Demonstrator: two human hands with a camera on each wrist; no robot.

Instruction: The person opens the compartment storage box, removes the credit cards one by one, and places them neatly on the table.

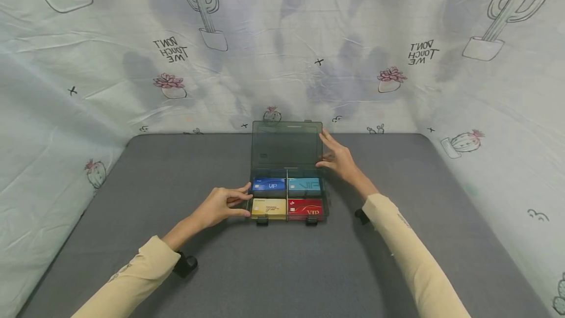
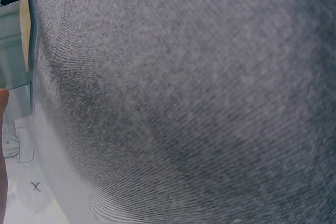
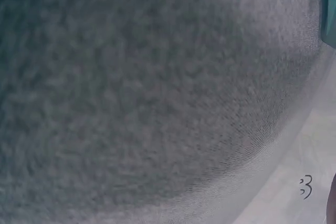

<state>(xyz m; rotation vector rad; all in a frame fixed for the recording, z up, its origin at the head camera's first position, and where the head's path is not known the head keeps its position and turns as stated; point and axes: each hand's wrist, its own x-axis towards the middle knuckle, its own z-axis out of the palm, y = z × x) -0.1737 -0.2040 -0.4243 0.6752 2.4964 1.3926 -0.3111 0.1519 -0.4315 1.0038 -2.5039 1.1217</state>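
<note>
A clear, dark-tinted plastic case (image 1: 287,194) lies on the table with its lid (image 1: 286,144) raised at the back. Inside, dividers separate a blue VIP card (image 1: 269,184), a light-blue card (image 1: 304,185), a gold card (image 1: 269,206) and a red VIP card (image 1: 305,206). My left hand (image 1: 222,204) touches the case's left side, fingers extended, thumb by the front corner. With fingers high and thumb low, my right hand (image 1: 339,157) holds the lid's right edge. Only slivers of the case and hands show in the wrist views.
Two black latches, a left one (image 1: 262,221) and a right one (image 1: 311,221), stick out at the case's front. The grey table (image 1: 282,269) ends at a white cactus-print curtain (image 1: 282,77) behind the case and along both sides.
</note>
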